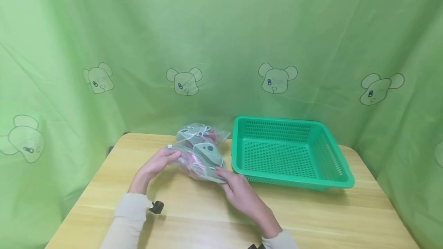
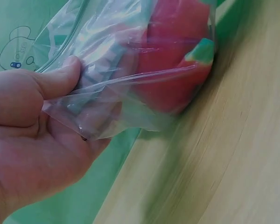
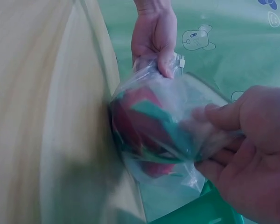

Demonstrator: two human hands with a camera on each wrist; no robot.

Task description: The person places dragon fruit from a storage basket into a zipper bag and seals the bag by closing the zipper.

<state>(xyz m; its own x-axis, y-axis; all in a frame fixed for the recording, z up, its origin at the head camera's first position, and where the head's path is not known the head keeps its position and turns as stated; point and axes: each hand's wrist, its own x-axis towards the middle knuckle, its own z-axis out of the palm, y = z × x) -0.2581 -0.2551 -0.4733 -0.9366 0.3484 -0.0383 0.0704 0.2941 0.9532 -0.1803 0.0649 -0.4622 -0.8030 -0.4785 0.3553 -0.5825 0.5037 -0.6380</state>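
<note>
A clear slider zip bag [image 1: 189, 161] is stretched between my two hands just above the table. Inside it is a red, fruit-like thing [image 2: 170, 70] with green pointed tips, resembling a dragon fruit. My left hand [image 1: 157, 166] pinches the bag's left end, thumb on top, by the white slider [image 3: 182, 63]. At the bag's other end, my right hand [image 1: 242, 195] grips the edge between thumb and fingers. Behind it, a second clear bag [image 1: 194, 133] with something red inside lies on the table.
A green perforated plastic basket [image 1: 292, 183] stands to the right of the bags on the wooden table [image 1: 194, 218]. Green curtain [image 1: 228, 34] printed with bear heads hangs behind and on both sides.
</note>
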